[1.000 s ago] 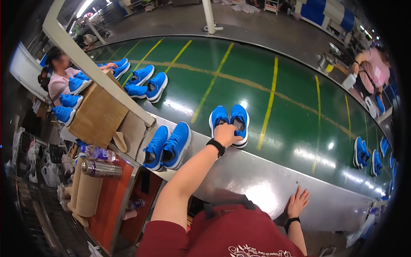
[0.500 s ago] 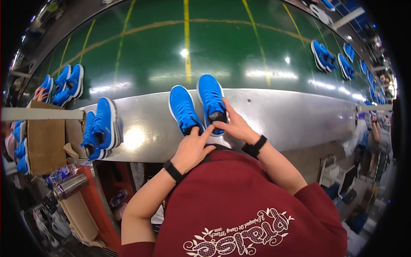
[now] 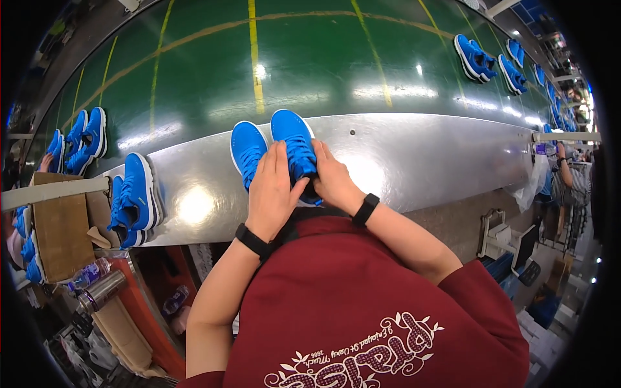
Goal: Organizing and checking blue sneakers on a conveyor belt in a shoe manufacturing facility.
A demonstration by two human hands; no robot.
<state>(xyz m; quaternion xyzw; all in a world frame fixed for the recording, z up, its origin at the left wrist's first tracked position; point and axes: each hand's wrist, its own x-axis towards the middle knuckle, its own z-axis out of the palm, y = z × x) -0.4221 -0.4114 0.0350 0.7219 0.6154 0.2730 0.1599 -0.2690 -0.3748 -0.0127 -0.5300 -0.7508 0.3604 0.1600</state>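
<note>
A pair of blue sneakers with white soles stands side by side on the metal ledge in front of me, toes pointing away. The right blue sneaker (image 3: 294, 137) is between my two hands. My left hand (image 3: 273, 194) lies along its inner side, with the thumb by the dark collar. It also covers much of the left blue sneaker (image 3: 248, 147). My right hand (image 3: 336, 179) grips the outer side of the right sneaker near the opening, its thumb hidden inside or behind the collar. The heel is partly hidden by the hands.
Another sneaker pair (image 3: 134, 194) leans on the metal ledge (image 3: 440, 155) at left, near a cardboard box (image 3: 61, 223) and a pale bar (image 3: 55, 193). More blue sneakers (image 3: 475, 58) sit on the green conveyor belt (image 3: 323, 71). A steel flask (image 3: 102, 289) lies below left.
My left hand has moved forward from the heels onto the inner side of the right sneaker. My right hand has shifted along its outer side. The whole view has shifted slightly.
</note>
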